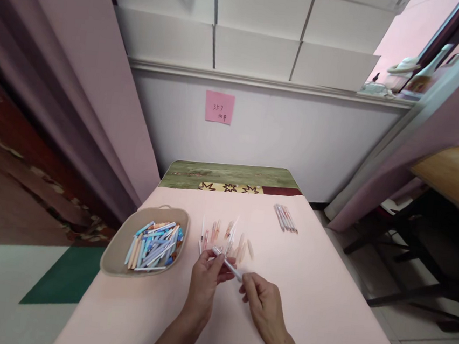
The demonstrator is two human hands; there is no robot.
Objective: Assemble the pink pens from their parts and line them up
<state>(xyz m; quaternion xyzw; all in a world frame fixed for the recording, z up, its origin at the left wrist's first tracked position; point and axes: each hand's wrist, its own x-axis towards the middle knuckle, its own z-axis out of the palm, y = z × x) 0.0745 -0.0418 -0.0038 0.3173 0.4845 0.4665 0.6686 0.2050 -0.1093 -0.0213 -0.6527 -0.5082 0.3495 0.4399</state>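
A pale, slim pen (228,265) is held slantwise between my two hands. My left hand (206,275) pinches its upper left end, and the fingers of my right hand (261,299) are closed on its lower right end. Just beyond my hands lie loose pen parts: clear and pinkish barrels (214,230), thin white refills (203,228) and cream-coloured pieces (250,248). Farther back on the right, several assembled-looking pens (285,218) lie side by side in a row.
A beige basket (114,253) full of blue, white and orange pen parts stands at the table's left. The pink-covered table (313,310) has a green patterned far edge (229,173) against the wall. A dark chair (442,241) is at the right.
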